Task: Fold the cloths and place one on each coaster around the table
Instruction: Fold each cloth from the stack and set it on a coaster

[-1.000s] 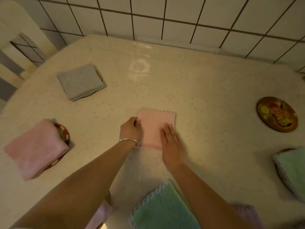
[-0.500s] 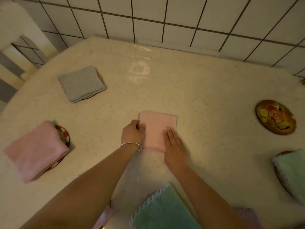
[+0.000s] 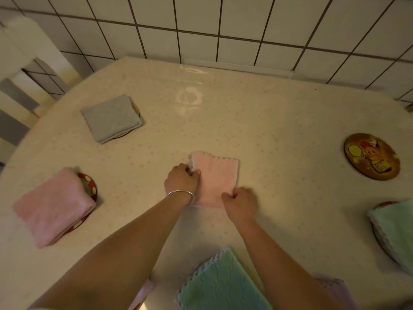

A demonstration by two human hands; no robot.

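A small folded pink cloth (image 3: pixel 214 175) lies flat in the middle of the table (image 3: pixel 268 121). My left hand (image 3: pixel 181 179) pinches its left edge, and my right hand (image 3: pixel 241 201) grips its near right corner with curled fingers. A bare round coaster with a cartoon picture (image 3: pixel 372 156) sits at the right. At the left, a folded grey cloth (image 3: pixel 110 118) and a larger folded pink cloth (image 3: pixel 53 205) each lie on a coaster. A folded green cloth (image 3: pixel 395 229) covers a coaster at the right edge.
A green cloth (image 3: pixel 221 285) lies at the table's near edge between my arms, with a lilac cloth (image 3: pixel 337 289) beside it and a pink one (image 3: pixel 142 295) under my left arm. A tiled wall (image 3: pixel 223 25) runs behind the table. A white chair (image 3: pixel 29 63) stands at the far left.
My right hand was lying flat on the pink cloth; its fingers have now curled round the near right corner. My left hand stays on the left edge. The view has shifted slightly.
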